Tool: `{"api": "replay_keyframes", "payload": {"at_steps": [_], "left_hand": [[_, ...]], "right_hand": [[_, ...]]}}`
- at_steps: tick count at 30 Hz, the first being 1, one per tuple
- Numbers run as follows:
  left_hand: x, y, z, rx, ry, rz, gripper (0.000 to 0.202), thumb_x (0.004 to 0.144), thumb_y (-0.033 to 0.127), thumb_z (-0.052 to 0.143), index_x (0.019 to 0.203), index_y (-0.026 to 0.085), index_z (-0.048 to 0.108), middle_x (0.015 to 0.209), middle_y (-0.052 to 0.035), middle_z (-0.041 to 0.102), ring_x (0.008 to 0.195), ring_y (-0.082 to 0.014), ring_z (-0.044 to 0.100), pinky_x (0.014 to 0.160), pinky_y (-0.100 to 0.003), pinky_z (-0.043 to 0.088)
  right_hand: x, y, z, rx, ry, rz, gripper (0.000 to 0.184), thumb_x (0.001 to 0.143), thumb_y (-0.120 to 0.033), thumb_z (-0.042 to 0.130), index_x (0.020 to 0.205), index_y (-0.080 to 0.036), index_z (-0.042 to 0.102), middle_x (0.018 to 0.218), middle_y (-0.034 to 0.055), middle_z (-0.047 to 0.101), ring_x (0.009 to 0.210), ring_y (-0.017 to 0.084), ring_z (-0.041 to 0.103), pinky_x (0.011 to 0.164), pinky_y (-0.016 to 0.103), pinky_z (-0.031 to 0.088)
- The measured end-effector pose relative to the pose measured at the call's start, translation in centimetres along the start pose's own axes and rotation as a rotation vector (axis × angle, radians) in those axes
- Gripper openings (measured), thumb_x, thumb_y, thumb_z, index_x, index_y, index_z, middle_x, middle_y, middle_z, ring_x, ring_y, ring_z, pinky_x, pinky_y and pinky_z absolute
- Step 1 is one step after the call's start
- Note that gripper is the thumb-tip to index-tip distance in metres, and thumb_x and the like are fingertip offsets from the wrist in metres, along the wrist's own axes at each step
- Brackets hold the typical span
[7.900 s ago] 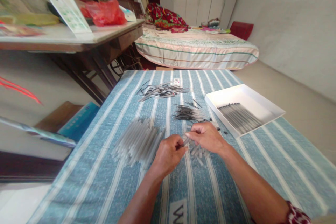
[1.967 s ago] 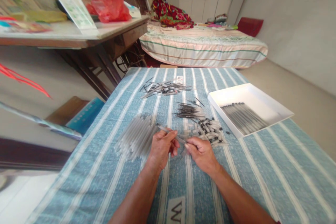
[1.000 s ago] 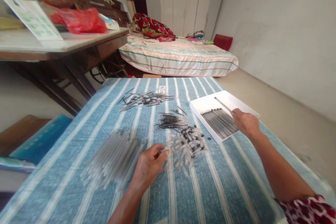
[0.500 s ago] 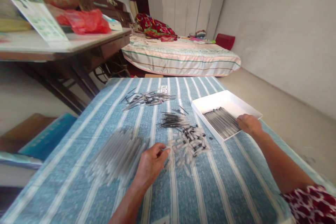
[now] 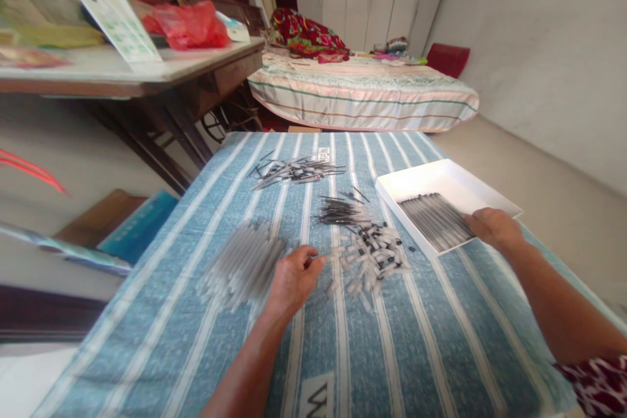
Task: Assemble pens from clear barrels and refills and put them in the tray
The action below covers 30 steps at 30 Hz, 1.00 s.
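My left hand (image 5: 296,277) is pinched, fingertips at the left edge of a pile of small clear and black pen caps (image 5: 379,251). Whatever it may hold is too small to make out. On the right, my right hand (image 5: 497,228) reaches into a shallow white box (image 5: 441,173), its fingers closed at the end of the outermost pen in a row of grey, dark-ended pens (image 5: 434,219). Left of my left hand lies a stack of translucent pen barrels (image 5: 242,261). Thin dark refills (image 5: 340,211) lie just behind the caps.
Farther back on the striped blue tablecloth (image 5: 161,313) is a loose heap of dark and clear pen parts (image 5: 296,171). A side table (image 5: 210,55) with a red plastic bag (image 5: 196,25) stands at left. Beyond are a bed (image 5: 362,81) and a bare wall on the right.
The camera view has swung slightly left and down, so everything sits farther right and higher. Both hands stay in nearly the same places beside the caps and the box.
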<state>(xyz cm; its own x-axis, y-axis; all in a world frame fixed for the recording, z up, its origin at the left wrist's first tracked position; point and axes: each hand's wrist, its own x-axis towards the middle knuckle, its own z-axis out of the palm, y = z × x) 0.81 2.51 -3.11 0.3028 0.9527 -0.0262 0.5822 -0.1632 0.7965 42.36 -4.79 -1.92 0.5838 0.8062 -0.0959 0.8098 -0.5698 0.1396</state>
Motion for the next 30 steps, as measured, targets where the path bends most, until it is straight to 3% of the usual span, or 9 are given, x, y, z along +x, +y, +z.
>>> {"api": "replay_keyframes", "payload": {"at_steps": [5,8,10,15,19,23,30], "left_hand": [[0.0,0.0,-0.8,0.057,0.051,0.022,0.025,0.074,0.040,0.051,0.080,0.017,0.061,0.051,0.0031,0.054,0.049,-0.0144,0.055,0.051,-0.023,0.042],[0.1,-0.2,-1.9,0.095,0.117,0.005,0.026,0.076,0.040,0.049,0.084,0.018,0.062,0.057,0.0016,0.060,0.054,-0.0154,0.058,0.054,-0.023,0.043],[0.3,-0.4,-2.7,0.128,0.160,-0.022,0.026,0.077,0.039,0.048,0.086,0.019,0.063,0.063,0.0009,0.064,0.059,-0.0161,0.061,0.056,-0.023,0.044],[0.6,-0.7,-4.0,0.309,0.194,-0.053,0.024,0.079,0.034,0.047,0.086,0.020,0.065,0.076,-0.0011,0.069,0.073,-0.0174,0.064,0.064,-0.023,0.043],[0.5,-0.3,-4.2,0.602,0.115,-0.089,0.021,0.080,0.029,0.045,0.078,0.020,0.064,0.079,-0.0047,0.068,0.076,-0.0189,0.063,0.064,-0.024,0.041],[0.1,0.5,-3.7,0.798,0.046,-0.111,0.021,0.081,0.028,0.044,0.081,0.019,0.063,0.090,-0.0087,0.065,0.079,-0.0224,0.063,0.064,-0.028,0.042],[-0.4,0.9,-2.8,0.821,0.059,-0.089,0.022,0.080,0.030,0.047,0.094,0.018,0.058,0.096,-0.0082,0.060,0.080,-0.0218,0.062,0.067,-0.029,0.044]], "right_hand": [[-2.2,-2.0,-1.5,0.002,0.151,-0.010,0.044,0.090,-0.040,0.033,0.089,-0.014,0.068,0.096,0.0166,0.064,0.082,0.027,0.062,0.066,0.034,0.043],[-4.4,-4.7,-1.8,0.119,0.360,-0.170,0.036,0.088,-0.038,0.038,0.084,-0.017,0.067,0.091,0.0101,0.064,0.077,0.022,0.060,0.064,0.030,0.042],[-5.9,-7.1,-1.7,0.253,0.415,-0.344,0.034,0.087,-0.037,0.040,0.078,-0.018,0.066,0.083,0.0077,0.064,0.074,0.019,0.059,0.065,0.028,0.041],[-9.3,-13.4,-0.8,0.526,0.390,-0.686,0.034,0.090,-0.033,0.038,0.072,-0.018,0.063,0.073,0.0053,0.061,0.071,0.016,0.057,0.068,0.025,0.042],[-11.1,-16.5,-0.5,0.622,0.389,-0.774,0.031,0.090,-0.027,0.039,0.073,-0.017,0.062,0.074,0.0056,0.060,0.073,0.016,0.056,0.070,0.026,0.042],[-11.8,-17.9,-0.1,0.645,0.346,-0.789,0.029,0.090,-0.026,0.040,0.072,-0.017,0.062,0.073,0.0051,0.059,0.073,0.016,0.056,0.069,0.026,0.042],[-12.0,-18.5,0.5,0.645,0.331,-0.801,0.029,0.089,-0.025,0.041,0.071,-0.017,0.062,0.072,0.0047,0.059,0.071,0.015,0.056,0.068,0.025,0.041]]}}
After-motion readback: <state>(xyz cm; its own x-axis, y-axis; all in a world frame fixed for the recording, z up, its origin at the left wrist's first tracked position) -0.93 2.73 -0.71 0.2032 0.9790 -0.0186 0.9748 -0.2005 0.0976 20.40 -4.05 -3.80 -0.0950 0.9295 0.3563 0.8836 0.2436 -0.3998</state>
